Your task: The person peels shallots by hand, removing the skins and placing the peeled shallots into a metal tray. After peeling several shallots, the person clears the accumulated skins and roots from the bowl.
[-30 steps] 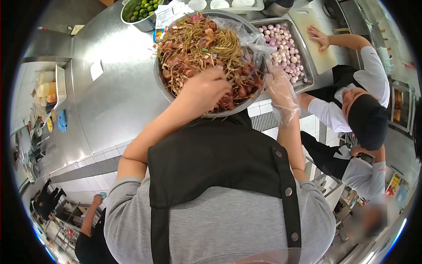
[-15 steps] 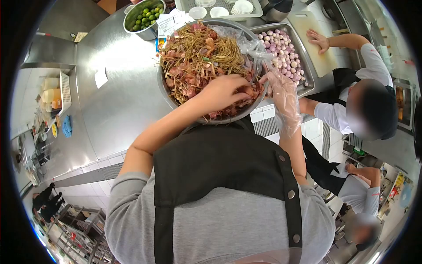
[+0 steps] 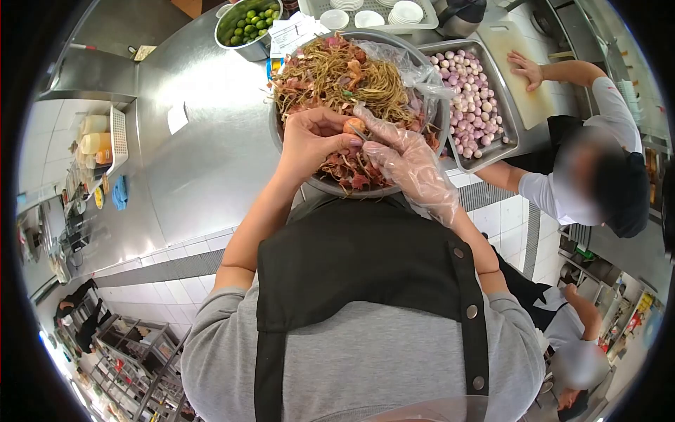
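My bare left hand [image 3: 313, 139] pinches a small orange-brown shallot [image 3: 354, 126] over the near part of a big metal bowl [image 3: 275, 133]. My right hand [image 3: 411, 158], in a clear plastic glove, is closed on a small knife [image 3: 359, 133]; the blade's tip lies against the shallot, and the handle is hidden in the fingers. Beneath both hands the bowl is heaped with reddish shallot skins [image 3: 357, 172] and dry stringy roots [image 3: 327, 67]. A crumpled clear plastic bag [image 3: 408, 68] lies at its right side.
A metal tray [image 3: 518, 141] of peeled shallots [image 3: 472, 98] stands right of the bowl. A co-worker's hand [image 3: 526, 69] rests on a cutting board [image 3: 508, 46] beyond it. Behind are a pot of green limes [image 3: 253, 27], papers [image 3: 295, 34] and a rack of white dishes [image 3: 369, 19].
My left hand has come up out of the skins and now holds a shallot. My right hand has moved left from the bowl's right rim to meet it, bringing the knife to the shallot.
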{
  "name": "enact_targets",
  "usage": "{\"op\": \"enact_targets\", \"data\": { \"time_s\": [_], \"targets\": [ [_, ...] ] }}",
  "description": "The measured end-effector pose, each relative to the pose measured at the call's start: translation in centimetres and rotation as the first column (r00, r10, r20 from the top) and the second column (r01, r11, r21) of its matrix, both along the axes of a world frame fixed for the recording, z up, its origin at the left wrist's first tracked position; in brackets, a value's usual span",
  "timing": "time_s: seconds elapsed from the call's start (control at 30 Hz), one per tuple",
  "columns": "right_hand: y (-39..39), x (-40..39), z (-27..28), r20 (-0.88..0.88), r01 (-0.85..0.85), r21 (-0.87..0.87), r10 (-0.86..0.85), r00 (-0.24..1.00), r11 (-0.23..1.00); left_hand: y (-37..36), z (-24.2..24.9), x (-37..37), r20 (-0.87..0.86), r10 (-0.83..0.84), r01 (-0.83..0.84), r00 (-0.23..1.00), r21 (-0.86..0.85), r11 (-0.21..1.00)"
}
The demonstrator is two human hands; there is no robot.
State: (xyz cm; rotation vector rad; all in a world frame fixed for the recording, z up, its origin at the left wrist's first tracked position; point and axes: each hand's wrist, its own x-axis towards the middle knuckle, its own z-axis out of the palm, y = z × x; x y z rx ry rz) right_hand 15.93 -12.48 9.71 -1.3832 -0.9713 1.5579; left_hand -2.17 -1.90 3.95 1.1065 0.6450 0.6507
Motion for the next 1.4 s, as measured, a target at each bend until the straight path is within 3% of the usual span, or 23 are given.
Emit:
{"op": "enact_targets", "data": {
  "time_s": [0.07, 0.1, 0.17, 0.3, 0.4, 0.47, 0.5, 0.57, 0.6, 0.67, 0.7, 0.77, 0.8, 0.87, 0.9, 0.97, 1.0, 1.07, 1.27, 1.33, 1.4],
  "targets": [
    [0.0, 0.2, -1.1, 0.23, -0.06, 0.334, -0.02, 0.973, 0.941, -0.3, 0.0, 0.2, -0.014, 0.049, -0.048, 0.999, 0.07, 0.996],
    [-0.1, 0.4, -1.0, 0.233, -0.058, 0.332, -0.022, 0.972, 0.941, -0.4, -0.2, 0.3, -0.011, 0.046, -0.045, 0.999, 0.069, 0.997],
    [-0.2, 0.7, -0.6, 0.107, -0.068, 0.238, 0.044, 0.993, 0.969, -0.6, -0.8, 0.4, 0.051, 0.046, -0.045, 0.998, -0.034, 0.998],
    [-0.7, 1.0, 0.0, 0.081, -0.031, 0.178, 0.017, 0.997, 0.983, -0.9, -1.4, 0.5, 0.072, 0.014, -0.006, 0.997, -0.12, 0.993],
    [-0.9, 1.0, -0.4, 0.062, -0.013, 0.133, 0.005, 0.998, 0.991, -1.8, -0.8, 1.1, 0.063, 0.041, -0.04, 0.997, -0.004, 0.999],
    [-0.8, 0.6, -1.6, -0.193, 0.144, -0.038, -0.148, 0.97, 0.989, -2.2, -0.6, 1.6, 0.028, 0.127, -0.13, 0.992, 0.225, 0.966],
    [-0.6, 0.7, -1.6, -0.193, 0.14, -0.036, -0.144, 0.971, 0.99, -2.0, -0.7, 1.6, 0.028, 0.131, -0.134, 0.991, 0.226, 0.965],
    [-0.5, 0.8, -1.5, -0.244, 0.19, -0.319, -0.274, 0.93, 0.929, -1.4, -1.1, 1.8, 0.06, 0.102, -0.108, 0.993, 0.095, 0.99],
    [-0.4, 0.6, -1.5, -0.243, 0.189, -0.317, -0.272, 0.931, 0.929, -1.4, -1.1, 2.1, 0.062, 0.104, -0.109, 0.993, 0.096, 0.989],
    [-0.2, -0.1, -1.4, -0.248, 0.316, -0.219, -0.366, 0.897, 0.923, -1.4, -1.0, 2.9, 0.249, 0.145, -0.128, 0.958, -0.084, 0.988],
    [-0.3, -0.2, -1.4, -0.246, 0.315, -0.218, -0.364, 0.898, 0.924, -1.3, -0.7, 2.7, 0.133, 0.166, -0.165, 0.977, -0.018, 0.986],
    [-0.8, -0.5, -1.6, 0.087, 0.257, 0.24, -0.285, 0.955, 0.936, -1.3, -0.2, 2.2, 0.131, 0.168, -0.171, 0.977, 0.006, 0.985],
    [-0.7, -0.5, -1.8, 0.087, 0.255, 0.239, -0.282, 0.955, 0.937, -1.3, 0.0, 2.1, 0.127, 0.17, -0.175, 0.977, 0.031, 0.984],
    [-0.4, -0.4, -2.2, 0.318, 0.11, 0.471, -0.285, 0.904, 0.875, -1.3, 1.2, 1.8, 0.09, 0.154, -0.155, 0.984, 0.01, 0.988],
    [-0.5, -0.5, -2.0, 0.317, 0.109, 0.47, -0.283, 0.905, 0.876, -1.3, 1.4, 1.6, 0.056, 0.134, -0.133, 0.989, -0.008, 0.991],
    [-0.7, -0.7, -1.5, -0.101, 0.253, 0.049, -0.247, 0.964, 0.966, -1.1, 0.6, 1.5, 0.065, 0.135, -0.134, 0.989, -0.028, 0.991],
    [-0.6, -0.5, -1.4, -0.101, 0.254, 0.051, -0.248, 0.963, 0.966, -1.0, 0.2, 1.4, 0.077, 0.136, -0.132, 0.988, -0.047, 0.99],
    [-0.5, -0.1, -1.3, -0.249, 0.257, -0.176, -0.296, 0.922, 0.95, -0.8, 0.0, 1.4, 0.064, 0.132, -0.129, 0.989, -0.048, 0.99],
    [0.5, 0.7, -3.2, -0.205, 0.392, -0.189, -0.427, 0.881, 0.9, -0.9, -0.7, 0.8, 0.112, 0.096, -0.092, 0.989, -0.043, 0.995],
    [0.2, 1.3, -3.6, -0.199, 0.324, -0.158, -0.352, 0.915, 0.933, -0.8, -0.7, 0.5, 0.143, 0.094, -0.09, 0.985, -0.037, 0.995],
    [-0.4, 1.2, -3.6, -0.069, 0.193, 0.037, -0.19, 0.979, 0.981, -0.9, -0.7, 0.3, 0.212, 0.106, -0.071, 0.972, -0.165, 0.984]
  ]
}}
